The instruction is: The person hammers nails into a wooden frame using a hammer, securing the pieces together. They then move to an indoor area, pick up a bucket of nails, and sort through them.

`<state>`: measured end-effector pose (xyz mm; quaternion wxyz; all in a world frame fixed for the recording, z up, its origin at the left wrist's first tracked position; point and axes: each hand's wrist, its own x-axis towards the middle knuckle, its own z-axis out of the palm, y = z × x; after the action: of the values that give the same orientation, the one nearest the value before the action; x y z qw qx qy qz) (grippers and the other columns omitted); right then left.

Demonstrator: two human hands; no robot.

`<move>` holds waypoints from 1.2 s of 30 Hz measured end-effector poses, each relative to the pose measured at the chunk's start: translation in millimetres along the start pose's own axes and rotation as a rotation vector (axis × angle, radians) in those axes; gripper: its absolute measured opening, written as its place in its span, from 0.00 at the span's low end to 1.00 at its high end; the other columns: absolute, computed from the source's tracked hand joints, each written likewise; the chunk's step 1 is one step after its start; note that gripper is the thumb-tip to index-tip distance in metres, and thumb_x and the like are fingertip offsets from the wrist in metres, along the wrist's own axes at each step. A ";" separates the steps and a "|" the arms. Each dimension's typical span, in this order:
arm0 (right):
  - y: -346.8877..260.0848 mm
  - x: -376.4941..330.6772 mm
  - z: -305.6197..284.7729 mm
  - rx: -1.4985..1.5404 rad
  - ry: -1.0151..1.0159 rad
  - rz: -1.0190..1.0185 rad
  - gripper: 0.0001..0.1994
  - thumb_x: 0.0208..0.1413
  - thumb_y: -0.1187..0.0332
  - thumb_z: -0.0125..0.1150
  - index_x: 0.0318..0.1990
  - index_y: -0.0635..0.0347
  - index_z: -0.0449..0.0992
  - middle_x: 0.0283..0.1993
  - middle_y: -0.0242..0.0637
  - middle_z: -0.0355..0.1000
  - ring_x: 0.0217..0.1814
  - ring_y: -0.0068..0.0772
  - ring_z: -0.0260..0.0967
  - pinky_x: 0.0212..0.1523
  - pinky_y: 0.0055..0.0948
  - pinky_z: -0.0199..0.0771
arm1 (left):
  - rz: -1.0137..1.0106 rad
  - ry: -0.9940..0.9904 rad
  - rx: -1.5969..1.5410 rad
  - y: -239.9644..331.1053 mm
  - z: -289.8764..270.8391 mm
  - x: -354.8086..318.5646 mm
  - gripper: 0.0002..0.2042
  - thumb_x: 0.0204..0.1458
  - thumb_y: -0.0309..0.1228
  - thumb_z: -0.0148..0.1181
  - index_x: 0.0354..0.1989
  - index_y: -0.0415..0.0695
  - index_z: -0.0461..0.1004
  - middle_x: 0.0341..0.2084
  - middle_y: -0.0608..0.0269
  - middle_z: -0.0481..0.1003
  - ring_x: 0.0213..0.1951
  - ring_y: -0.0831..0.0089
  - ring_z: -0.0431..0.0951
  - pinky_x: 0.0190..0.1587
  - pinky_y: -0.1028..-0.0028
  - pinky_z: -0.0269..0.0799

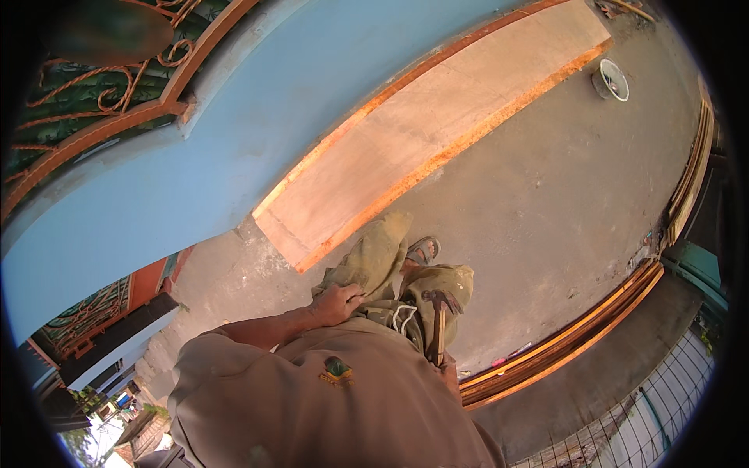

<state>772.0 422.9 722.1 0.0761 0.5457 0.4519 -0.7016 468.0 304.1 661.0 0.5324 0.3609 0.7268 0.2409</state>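
My right hand [448, 375], partly hidden by my shirt, is closed round the wooden handle of a hammer [439, 331]. The hammer's dark head points up and away, over my right trouser leg. At my waist, above the olive trousers [367, 253], my left hand [339, 305] is closed. Whatever its curled fingers may hold is hidden. A pale drawstring [402, 318] hangs loose between the two hands. Just ahead of my legs lies a long plywood panel [421, 140] edged with orange-brown wood strips, running beside the blue wall.
A low blue wall [226, 109] with an orange iron fence [148, 113] on top borders the left. A white bucket [611, 80] stands on the concrete floor [538, 203] beyond the panel's right side. Long timber strips [566, 335] lie at the right, near a wire mesh [624, 421].
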 end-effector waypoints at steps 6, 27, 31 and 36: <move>97.3 124.0 -9.5 -0.120 -0.006 0.035 0.10 0.50 0.75 0.56 0.41 0.65 0.72 0.27 0.30 0.71 0.27 0.20 0.64 0.29 0.24 0.67 | 0.048 0.220 -0.164 -89.9 42.3 126.5 0.11 0.58 0.34 0.56 0.38 0.38 0.74 0.25 0.53 0.74 0.29 0.65 0.73 0.34 0.68 0.68; 224.4 346.6 4.7 0.236 0.357 -0.185 0.12 0.55 0.67 0.62 0.28 0.59 0.65 0.16 0.30 0.62 0.11 0.21 0.58 0.12 0.21 0.57 | 0.120 1.114 -0.401 -383.2 -115.3 520.3 0.10 0.50 0.35 0.61 0.29 0.40 0.80 0.25 0.59 0.78 0.30 0.68 0.76 0.38 0.69 0.69; 220.8 344.8 7.4 0.080 0.467 -0.189 0.13 0.56 0.63 0.60 0.27 0.59 0.65 0.16 0.31 0.62 0.10 0.23 0.59 0.11 0.23 0.57 | 0.162 1.092 -0.180 -372.2 -140.9 527.0 0.11 0.50 0.37 0.61 0.33 0.43 0.81 0.31 0.52 0.79 0.35 0.59 0.78 0.41 0.65 0.70; 192.0 354.9 20.0 -0.006 0.603 -0.215 0.14 0.59 0.60 0.57 0.27 0.58 0.64 0.14 0.31 0.61 0.11 0.22 0.58 0.11 0.23 0.56 | 0.172 1.083 0.036 -389.9 -132.6 526.8 0.11 0.53 0.37 0.57 0.38 0.44 0.79 0.35 0.53 0.78 0.41 0.54 0.77 0.43 0.61 0.71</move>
<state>733.8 434.3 320.1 -0.1339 0.6779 0.5113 -0.5110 147.0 477.1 100.5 0.0543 0.2526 0.8689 0.4223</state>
